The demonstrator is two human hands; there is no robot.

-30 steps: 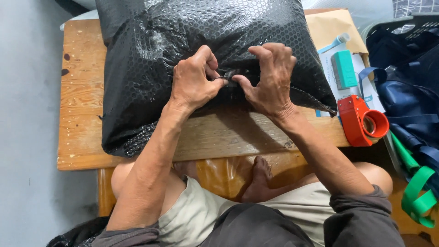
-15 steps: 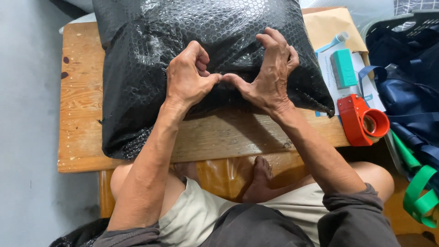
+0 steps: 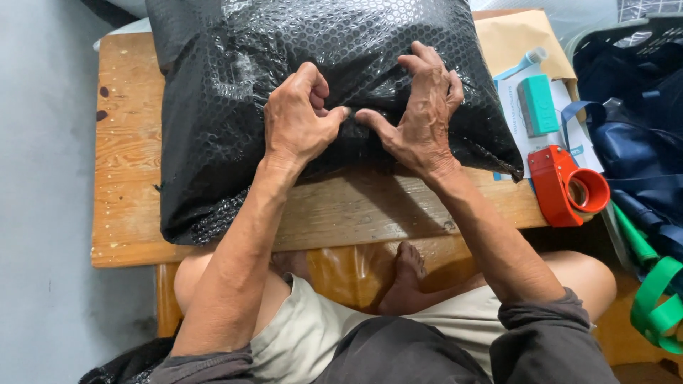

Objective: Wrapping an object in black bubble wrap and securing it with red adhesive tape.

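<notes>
Fingers of left hand [image 3: 299, 117] & right hand [image 3: 420, 114] curled, pinching black bubble-wrap parcel [image 3: 235, 92] at near edge; thumbs almost meet, parcel's bulk lies away from body, both hands equally near.

Low wooden table [image 3: 128, 178] on grey floor [image 3: 43, 213].

The black bubble-wrap parcel [image 3: 313, 85] runs past the top edge, contents hidden.

Both bare forearms reach forward from rolled dark sleeves. The left hand [image 3: 299, 117] and right hand [image 3: 420, 117] sit side by side, palms down, fingers curled and knuckles raised. Their thumbs point inward, tips nearly meeting between them. One bare foot shows below, legs folded.
</notes>
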